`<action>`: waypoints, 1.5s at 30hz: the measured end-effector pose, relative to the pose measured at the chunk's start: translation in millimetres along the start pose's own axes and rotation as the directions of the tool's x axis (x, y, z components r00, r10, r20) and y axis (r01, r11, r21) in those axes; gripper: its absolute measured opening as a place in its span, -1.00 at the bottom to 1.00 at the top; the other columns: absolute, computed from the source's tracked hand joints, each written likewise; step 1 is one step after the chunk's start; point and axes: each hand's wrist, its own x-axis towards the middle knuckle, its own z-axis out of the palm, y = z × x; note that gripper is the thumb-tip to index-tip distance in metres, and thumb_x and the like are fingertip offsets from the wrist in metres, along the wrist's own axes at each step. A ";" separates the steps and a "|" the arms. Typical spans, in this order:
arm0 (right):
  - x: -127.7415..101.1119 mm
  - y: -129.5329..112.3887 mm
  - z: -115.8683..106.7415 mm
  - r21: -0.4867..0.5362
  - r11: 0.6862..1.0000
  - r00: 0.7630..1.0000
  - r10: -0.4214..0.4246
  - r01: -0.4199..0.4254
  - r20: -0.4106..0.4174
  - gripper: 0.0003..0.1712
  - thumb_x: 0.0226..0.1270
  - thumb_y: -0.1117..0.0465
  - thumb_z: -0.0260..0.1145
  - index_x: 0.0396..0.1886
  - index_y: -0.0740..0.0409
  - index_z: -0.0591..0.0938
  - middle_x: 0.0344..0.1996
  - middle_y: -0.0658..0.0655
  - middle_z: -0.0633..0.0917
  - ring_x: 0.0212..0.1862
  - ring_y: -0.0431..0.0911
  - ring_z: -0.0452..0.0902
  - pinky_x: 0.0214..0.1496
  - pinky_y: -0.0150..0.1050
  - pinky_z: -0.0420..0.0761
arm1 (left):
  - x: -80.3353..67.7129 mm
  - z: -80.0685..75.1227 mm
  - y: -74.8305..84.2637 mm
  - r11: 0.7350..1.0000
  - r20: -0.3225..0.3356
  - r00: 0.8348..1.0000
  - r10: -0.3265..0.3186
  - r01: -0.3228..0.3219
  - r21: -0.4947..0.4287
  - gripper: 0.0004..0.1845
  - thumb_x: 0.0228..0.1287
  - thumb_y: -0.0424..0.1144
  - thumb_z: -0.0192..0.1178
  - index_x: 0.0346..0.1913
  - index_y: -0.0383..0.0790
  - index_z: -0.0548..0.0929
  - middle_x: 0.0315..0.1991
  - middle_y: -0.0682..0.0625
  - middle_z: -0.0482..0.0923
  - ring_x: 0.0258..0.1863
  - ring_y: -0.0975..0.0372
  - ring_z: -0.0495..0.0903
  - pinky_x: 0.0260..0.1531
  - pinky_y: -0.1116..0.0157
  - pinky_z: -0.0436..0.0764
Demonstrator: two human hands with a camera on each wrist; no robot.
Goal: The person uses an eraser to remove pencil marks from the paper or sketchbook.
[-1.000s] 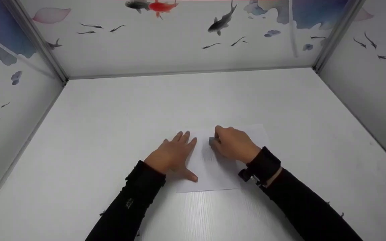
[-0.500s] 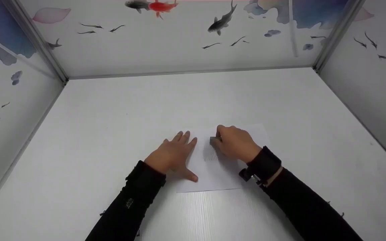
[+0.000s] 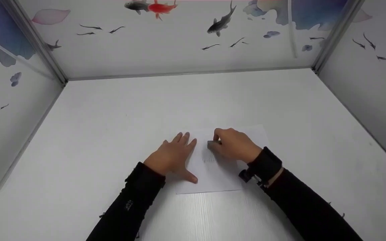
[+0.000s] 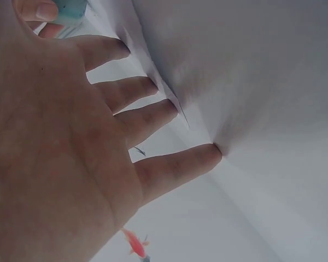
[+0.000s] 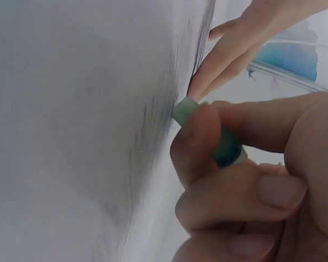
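Your right hand (image 3: 233, 145) pinches a small eraser (image 3: 212, 144) between thumb and curled fingers. From the right wrist view the eraser (image 5: 208, 134) is a pale green block with a darker band around its middle. One end sticks out past the thumb and presses on the paper (image 5: 71, 136); the other end is buried in the grip. Its long axis runs from your palm out toward that tip. In the head view the tip points left, toward your left hand (image 3: 173, 155), and sits just beside that hand's fingertips.

The left hand lies flat with fingers straight and spread, gripping nothing. It rests on the left edge of the paper (image 3: 223, 174), thumb angled toward you. In the left wrist view the fingertips (image 4: 208, 155) press on the surface, and the paper edge lifts slightly near the middle fingers.

The paper is a white sheet lying flat on the white bench (image 3: 112, 117), near the middle and close to you. Its long axis runs roughly away from you, skewed a little to the right at the far end. Faint grey pencil marks (image 3: 209, 159) show on it just below the eraser tip. The right wrist view shows grey smudging on the sheet beside the tip.

Both forearms are in black sleeves (image 3: 129, 204). White walls printed with fish (image 3: 161, 6) surround the bench on three sides.
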 end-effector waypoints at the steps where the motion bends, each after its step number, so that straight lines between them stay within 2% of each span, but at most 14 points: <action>1: -0.3 -0.3 -0.4 -0.005 1.000 1.000 0.010 -0.010 -0.004 -0.75 0.60 0.08 0.30 -0.09 0.20 0.66 -0.28 0.13 0.76 -0.38 -0.08 0.56 -0.28 -0.12 0.60 | 0.1 0.2 0.1 1.000 0.000 1.000 0.000 0.000 0.001 0.39 0.03 0.49 0.50 0.75 -0.10 0.03 0.75 -0.19 -0.13 0.73 -0.07 -0.14 0.52 -0.26 0.24; 7: -1.0 -0.4 -0.9 0.015 1.000 0.999 0.011 -0.011 0.046 -0.73 0.62 0.06 0.28 -0.05 0.20 0.65 -0.30 0.11 0.74 -0.38 -0.07 0.58 -0.29 -0.13 0.60 | 0.5 1.6 1.8 1.000 0.008 1.000 -0.001 0.001 -0.001 0.40 0.02 0.50 0.49 0.76 -0.11 0.01 0.75 -0.19 -0.14 0.73 -0.07 -0.15 0.53 -0.26 0.23; 10: -0.9 -0.1 -1.5 0.007 0.999 0.999 0.039 -0.039 0.027 -0.73 0.61 0.05 0.31 -0.07 0.19 0.66 -0.31 0.10 0.74 -0.38 -0.08 0.58 -0.30 -0.14 0.59 | 0.9 1.7 2.1 1.000 0.003 1.000 0.006 -0.006 -0.007 0.40 0.03 0.51 0.48 0.76 -0.11 0.00 0.76 -0.19 -0.16 0.73 -0.07 -0.16 0.52 -0.28 0.23; 15: 0.1 -2.6 -2.7 -0.002 1.000 0.999 0.019 -0.019 0.032 -0.73 0.61 0.07 0.30 -0.05 0.22 0.66 -0.25 0.15 0.76 -0.34 -0.06 0.59 -0.26 -0.11 0.62 | 1.2 1.2 0.5 1.000 -0.001 1.000 0.017 -0.017 -0.019 0.40 0.05 0.50 0.48 0.76 -0.11 -0.01 0.76 -0.19 -0.17 0.73 -0.07 -0.17 0.52 -0.31 0.21; 18: 1.1 -2.5 -2.4 -0.003 0.999 0.999 0.050 -0.050 0.012 -0.73 0.61 0.06 0.30 -0.07 0.20 0.66 -0.27 0.13 0.76 -0.36 -0.06 0.59 -0.27 -0.12 0.61 | 1.0 1.1 -0.3 0.999 -0.001 1.000 0.020 -0.020 -0.034 0.40 0.05 0.48 0.49 0.76 -0.11 -0.01 0.76 -0.20 -0.18 0.73 -0.08 -0.18 0.52 -0.32 0.20; 23: 1.7 0.5 -1.2 0.027 0.999 0.999 0.024 -0.025 0.028 -0.72 0.62 0.05 0.29 -0.05 0.21 0.65 -0.28 0.12 0.76 -0.36 -0.07 0.60 -0.28 -0.13 0.61 | 1.1 1.5 -0.6 0.999 -0.005 1.000 0.018 -0.018 -0.027 0.40 0.04 0.48 0.49 0.75 -0.13 0.00 0.75 -0.20 -0.16 0.73 -0.09 -0.17 0.52 -0.31 0.20; 27: 1.8 3.0 -0.8 0.033 0.999 1.000 0.024 -0.024 0.011 -0.73 0.62 0.05 0.30 -0.05 0.20 0.66 -0.29 0.11 0.76 -0.38 -0.09 0.58 -0.30 -0.16 0.60 | 3.3 1.8 -0.2 1.000 0.001 1.000 0.016 -0.016 0.007 0.41 0.04 0.52 0.46 0.76 -0.12 -0.01 0.75 -0.20 -0.16 0.73 -0.08 -0.16 0.52 -0.29 0.23; 31: 3.5 4.0 -0.9 0.062 0.998 0.999 -0.012 0.009 0.044 -0.72 0.64 0.06 0.28 -0.01 0.20 0.65 -0.35 0.09 0.74 -0.42 -0.11 0.55 -0.32 -0.18 0.58 | 4.2 2.0 -0.3 1.000 0.015 1.000 0.009 -0.010 0.025 0.41 0.05 0.54 0.44 0.76 -0.11 -0.03 0.76 -0.19 -0.19 0.74 -0.06 -0.18 0.52 -0.29 0.24; 36: 3.8 3.4 -0.1 0.045 0.999 1.000 0.003 -0.004 0.019 -0.74 0.63 0.06 0.29 -0.04 0.19 0.64 -0.37 0.09 0.73 -0.44 -0.11 0.55 -0.35 -0.19 0.56 | 3.2 2.5 -1.0 1.000 0.015 1.000 0.007 -0.007 0.001 0.42 0.03 0.53 0.46 0.76 -0.10 -0.03 0.76 -0.19 -0.20 0.74 -0.06 -0.19 0.53 -0.29 0.21; 39: 2.9 1.4 0.8 0.045 0.999 0.999 -0.027 0.025 0.029 -0.75 0.64 0.08 0.28 -0.04 0.19 0.62 -0.36 0.10 0.73 -0.42 -0.10 0.54 -0.33 -0.19 0.55 | 2.3 2.4 -0.8 1.000 0.013 1.000 0.006 -0.006 -0.006 0.42 0.03 0.52 0.47 0.76 -0.11 -0.03 0.76 -0.19 -0.19 0.74 -0.07 -0.19 0.53 -0.29 0.20; 45: 1.1 0.5 1.4 0.026 1.000 0.999 -0.007 0.005 0.046 -0.75 0.66 0.05 0.26 -0.05 0.16 0.60 -0.41 0.08 0.70 -0.43 -0.09 0.53 -0.34 -0.18 0.53 | 1.3 1.7 0.3 1.000 0.009 1.000 0.009 -0.009 0.009 0.41 0.04 0.52 0.47 0.76 -0.12 -0.01 0.75 -0.21 -0.16 0.73 -0.08 -0.16 0.52 -0.28 0.23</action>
